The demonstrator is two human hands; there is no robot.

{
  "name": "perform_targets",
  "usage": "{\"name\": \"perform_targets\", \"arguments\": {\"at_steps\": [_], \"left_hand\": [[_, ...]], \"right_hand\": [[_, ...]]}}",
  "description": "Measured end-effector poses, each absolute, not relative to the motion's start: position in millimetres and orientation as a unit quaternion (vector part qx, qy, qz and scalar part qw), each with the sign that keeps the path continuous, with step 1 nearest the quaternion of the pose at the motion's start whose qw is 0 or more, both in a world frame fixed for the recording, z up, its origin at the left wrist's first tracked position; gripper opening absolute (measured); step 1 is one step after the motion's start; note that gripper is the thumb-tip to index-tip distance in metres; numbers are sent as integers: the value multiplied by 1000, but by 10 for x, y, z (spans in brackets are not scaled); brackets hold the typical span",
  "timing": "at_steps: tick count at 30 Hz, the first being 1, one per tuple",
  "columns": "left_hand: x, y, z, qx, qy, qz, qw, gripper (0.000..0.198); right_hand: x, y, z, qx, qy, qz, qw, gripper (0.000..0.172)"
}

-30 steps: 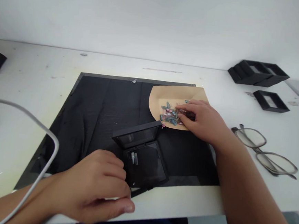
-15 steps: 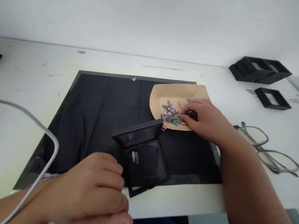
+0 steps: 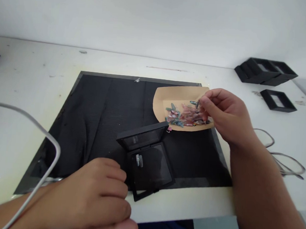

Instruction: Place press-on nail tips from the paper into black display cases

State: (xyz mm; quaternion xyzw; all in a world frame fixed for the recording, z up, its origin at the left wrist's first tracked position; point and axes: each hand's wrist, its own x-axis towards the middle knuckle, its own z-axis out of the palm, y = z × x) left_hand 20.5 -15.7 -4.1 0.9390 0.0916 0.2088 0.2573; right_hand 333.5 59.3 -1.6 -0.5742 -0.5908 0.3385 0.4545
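My right hand [image 3: 223, 113] is closed in a pinch above the right side of a tan paper tray [image 3: 162, 94]. A small dark piece [image 3: 198, 104], shaped like a false nail, shows at its fingertips. Many loose false nails [image 3: 186, 115], pink, green and blue, lie heaped in the tray. Below it stands an open black display case [image 3: 148, 170] with its lid tilted up; two pale false nails [image 3: 139, 160] lie inside on the left. Beside the case, near the table's front edge, my left hand [image 3: 101, 195] is curled closed; its palm side is hidden.
A black mat [image 3: 111, 107] lies under the tray and case. Eyeglasses [image 3: 288, 162] rest partly behind my right forearm. Black frames [image 3: 269, 70] are stacked at the back right, with a single frame [image 3: 278, 100] nearer. A white cable [image 3: 43, 128] crosses over my left forearm.
My right hand has lifted off the heap and moved right and up, uncovering more of the nails in the tray. My left hand stays nearly where it was.
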Motion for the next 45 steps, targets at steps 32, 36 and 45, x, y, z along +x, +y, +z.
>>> {"name": "perform_targets", "arguments": {"at_steps": [32,36,45], "left_hand": [[234,-131,-103,940,104,207,252,25],[234,-134,-94,940,101,204,253,25],[210,-132,-96,940,98,202,257,25]], "right_hand": [[3240,492,-97,-663,-589,139,440,10],[3244,498,-62,-635,-568,181,491,17],[3099,329,215,-395,-436,592,551,20]]}}
